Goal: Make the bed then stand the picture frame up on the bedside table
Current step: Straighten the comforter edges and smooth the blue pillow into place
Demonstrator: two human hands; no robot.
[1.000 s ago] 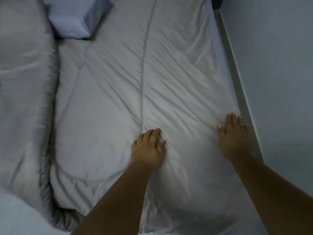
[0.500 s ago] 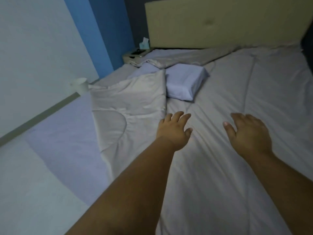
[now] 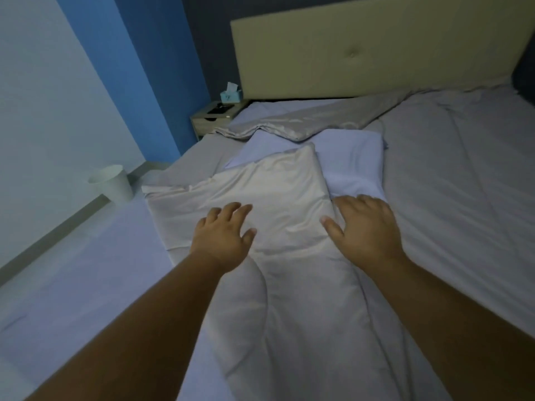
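Both grips are released, fingers spread. Left grip [image 3: 223,233] is over the folded duvet flap [image 3: 260,189]. Right grip [image 3: 366,230] is at its right crease, just beside the pillow [image 3: 353,157]. Flap's long axis runs toward the headboard [image 3: 376,47]. Its free edge lies left, nearer my left grip. Frame unconfirmed: possibly the dark flat item [image 3: 221,109] on the worktop [image 3: 212,120].

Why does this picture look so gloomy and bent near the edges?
Head view: the room light is low and bluish, with only soft shadows; the wide lens slants the headboard and swells the forearms at the bottom; the folded-back duvet catches a pale sheen; the dark thing on the bedside table is too small to identify.
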